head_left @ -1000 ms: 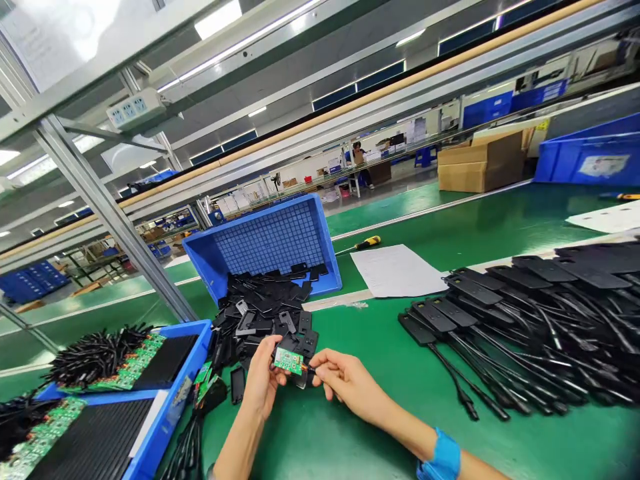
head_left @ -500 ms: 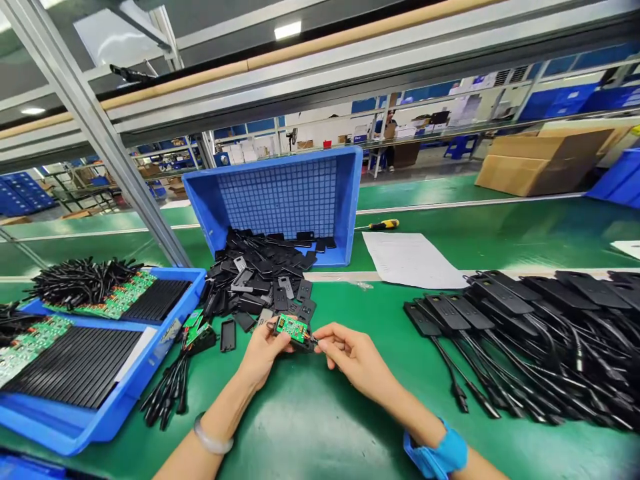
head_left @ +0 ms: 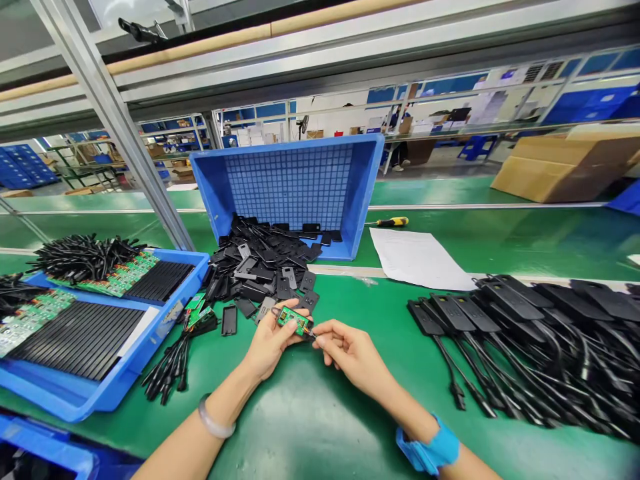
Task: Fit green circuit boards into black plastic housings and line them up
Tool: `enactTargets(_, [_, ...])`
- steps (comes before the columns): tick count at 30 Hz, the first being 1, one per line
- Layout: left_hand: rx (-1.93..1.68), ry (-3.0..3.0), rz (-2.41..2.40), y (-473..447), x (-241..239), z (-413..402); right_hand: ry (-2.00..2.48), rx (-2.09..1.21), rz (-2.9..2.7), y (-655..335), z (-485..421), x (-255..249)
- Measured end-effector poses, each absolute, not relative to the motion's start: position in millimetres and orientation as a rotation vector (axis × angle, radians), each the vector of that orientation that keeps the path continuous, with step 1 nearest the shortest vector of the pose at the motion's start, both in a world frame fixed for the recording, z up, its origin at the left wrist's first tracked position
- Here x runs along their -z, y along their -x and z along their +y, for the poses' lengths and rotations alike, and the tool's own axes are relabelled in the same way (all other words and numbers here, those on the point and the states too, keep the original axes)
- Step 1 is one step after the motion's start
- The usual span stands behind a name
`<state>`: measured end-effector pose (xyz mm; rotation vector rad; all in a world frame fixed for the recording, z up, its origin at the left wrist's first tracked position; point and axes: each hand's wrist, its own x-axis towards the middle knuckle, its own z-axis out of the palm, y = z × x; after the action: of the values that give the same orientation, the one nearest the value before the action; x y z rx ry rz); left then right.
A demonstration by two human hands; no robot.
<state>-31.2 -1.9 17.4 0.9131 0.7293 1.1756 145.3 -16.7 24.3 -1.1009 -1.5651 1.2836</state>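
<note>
Now the left grip [head_left: 267, 348] is closed on a small rectangular green circuit board [head_left: 297, 319], over the green worktop [head_left: 300, 413], short of its far edge; the right grip [head_left: 353, 350] pinches a thin black cable [head_left: 312, 335]. Uncovered, the board seems unfinished. Towards the left edge, similar boards [head_left: 127, 275] line a blue plastic tray [head_left: 95, 397]; towards the right, flat black cased units [head_left: 453, 313] look done.
</note>
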Motion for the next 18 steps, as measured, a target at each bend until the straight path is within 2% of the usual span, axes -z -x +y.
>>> enactTargets(7, [-1.272, -0.907, 0.834, 22.2, -13.1, -3.7, 1.146, -1.314, -1.563, -140.3, -18.3, -15.0])
enactTargets(14, [-1.316, -1.076, 0.960, 19.1, -10.8, -8.1, 1.229, -1.160, -1.744, -138.2, -17.5, -9.6])
enactTargets(18, [-1.310, -1.102, 0.985, 17.3, -10.3, -9.0, 1.132, -1.281, -1.622, -134.1, -17.9, -8.8])
